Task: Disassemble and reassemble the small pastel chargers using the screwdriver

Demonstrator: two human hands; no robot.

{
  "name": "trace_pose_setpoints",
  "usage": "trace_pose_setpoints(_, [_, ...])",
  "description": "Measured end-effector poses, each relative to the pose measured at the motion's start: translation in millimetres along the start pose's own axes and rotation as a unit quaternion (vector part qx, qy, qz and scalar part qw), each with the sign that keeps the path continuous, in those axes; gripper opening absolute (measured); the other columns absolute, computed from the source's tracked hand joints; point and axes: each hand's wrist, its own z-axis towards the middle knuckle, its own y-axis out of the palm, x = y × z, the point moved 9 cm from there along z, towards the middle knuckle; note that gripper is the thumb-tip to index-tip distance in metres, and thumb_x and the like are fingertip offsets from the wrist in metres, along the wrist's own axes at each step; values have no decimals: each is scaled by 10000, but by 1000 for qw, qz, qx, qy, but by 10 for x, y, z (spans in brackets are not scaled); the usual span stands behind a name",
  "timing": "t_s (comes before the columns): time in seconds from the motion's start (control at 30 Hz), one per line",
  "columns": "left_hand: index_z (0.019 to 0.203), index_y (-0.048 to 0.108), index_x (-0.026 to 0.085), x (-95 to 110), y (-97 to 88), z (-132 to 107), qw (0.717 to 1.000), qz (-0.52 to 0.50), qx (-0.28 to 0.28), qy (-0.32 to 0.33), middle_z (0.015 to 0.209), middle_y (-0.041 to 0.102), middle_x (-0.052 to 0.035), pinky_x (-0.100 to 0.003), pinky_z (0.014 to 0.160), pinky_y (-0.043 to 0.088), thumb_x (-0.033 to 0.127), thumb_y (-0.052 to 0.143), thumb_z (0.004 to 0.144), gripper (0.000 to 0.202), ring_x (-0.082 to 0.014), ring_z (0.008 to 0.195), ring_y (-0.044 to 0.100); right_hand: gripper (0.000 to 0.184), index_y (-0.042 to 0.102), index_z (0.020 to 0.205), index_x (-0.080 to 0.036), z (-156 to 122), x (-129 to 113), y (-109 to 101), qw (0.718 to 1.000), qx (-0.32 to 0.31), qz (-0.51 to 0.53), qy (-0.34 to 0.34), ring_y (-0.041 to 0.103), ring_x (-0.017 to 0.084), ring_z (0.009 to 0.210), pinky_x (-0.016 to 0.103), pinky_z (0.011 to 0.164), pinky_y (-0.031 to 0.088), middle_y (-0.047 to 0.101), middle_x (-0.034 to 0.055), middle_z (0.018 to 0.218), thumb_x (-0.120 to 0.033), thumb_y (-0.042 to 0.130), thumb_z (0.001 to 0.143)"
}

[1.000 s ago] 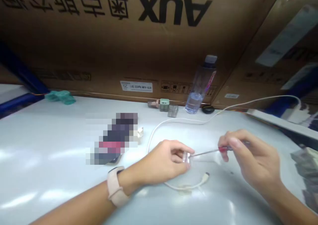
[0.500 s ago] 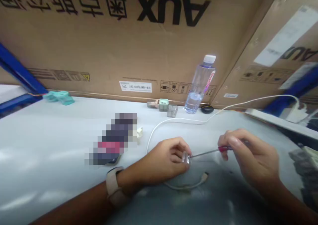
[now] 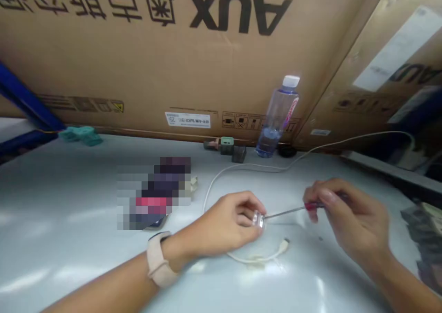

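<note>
Between the thumb and fingers of my left hand [image 3: 228,223] is a small clear block [image 3: 258,219] with shiny metal parts, its exact kind too small to make out. My right hand [image 3: 355,221] is closed round the red handle of a screwdriver [image 3: 290,211]. The thin shaft points left, and its tip meets the right side of the clear block. Fingers cover part of the handle. Beneath my left arm runs a white cable [image 3: 248,260], its plug end lying just below the block on the table.
A water bottle [image 3: 272,119] stands at the back against a large cardboard box [image 3: 138,64]. Left of it sit small connector pieces [image 3: 227,146] and a dark round object [image 3: 287,151] is at its right. A blurred-out phone-like item [image 3: 162,188] lies left; teal pieces [image 3: 81,135] are farther back.
Both hands, the clear block and the screwdriver stay almost where they were, with the tip still at the block. The picture's brightness has shifted slightly.
</note>
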Motion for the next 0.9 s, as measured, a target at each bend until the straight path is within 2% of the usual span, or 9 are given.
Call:
trace_pose_setpoints(0.1, [1015, 674, 148, -6, 0, 0, 1000, 0, 0, -1, 931, 680, -28, -265, 800, 509, 130, 829, 740, 316, -140, 847, 656, 362, 681, 747, -235, -5, 8, -32, 1000, 25, 13, 14, 590, 169, 588, 331, 593, 462, 646, 5, 645, -445, 668, 1042])
trace_pose_setpoints(0.27, [1003, 685, 139, -8, 2, -3, 1000, 8, 0, -3, 926, 675, -29, -263, 787, 500, 147, 817, 751, 285, -135, 838, 644, 373, 697, 755, -222, 21, -15, 12, 1000, -13, 4, -12, 610, 166, 561, 329, 580, 483, 658, 6, 642, -452, 658, 1047])
trace_pose_setpoints(0.6, [1003, 688, 131, -4, 10, 4, 1000, 1, -1, -13, 907, 670, -24, -259, 765, 482, 149, 820, 754, 283, -124, 796, 627, 330, 695, 775, -229, -19, -14, 15, 1000, 17, 14, 5, 589, 141, 581, 308, 617, 456, 641, -19, 647, -408, 666, 1051])
trace_pose_setpoints(0.9, [1003, 691, 137, -23, 9, 12, 1000, -7, -1, -14, 900, 666, -18, -255, 760, 479, 147, 835, 754, 287, -124, 794, 630, 328, 689, 774, -229, 6, -49, 16, 999, 1, 3, -33, 588, 132, 555, 290, 589, 460, 640, -25, 635, -374, 646, 1065])
